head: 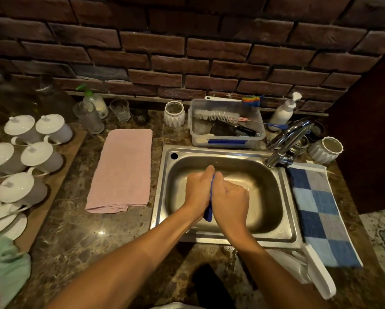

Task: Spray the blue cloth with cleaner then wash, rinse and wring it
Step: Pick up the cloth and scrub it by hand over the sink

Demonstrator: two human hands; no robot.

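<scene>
Squeezing the blue cloth (pixel 209 210) over the sink (pixel 285 221).
Pressing left hand (pixel 198 190) and right hand (pixel 230 202) together above the basin, each grip curling tight around the cloth; lying at the sink's left edge on the table (pixel 75 230), a pink towel (pixel 122 170).

Warm, dim indoor light falls from above, leaving the brick wall (pixel 187 41) dark and the far corners murky, putting a small glare spot on the polished counter (pixel 101 233) and soft sheen in the sink (pixel 231 152), while wide-angle distortion bends the edges and the green cloth (pixel 4 270) blurs.
</scene>
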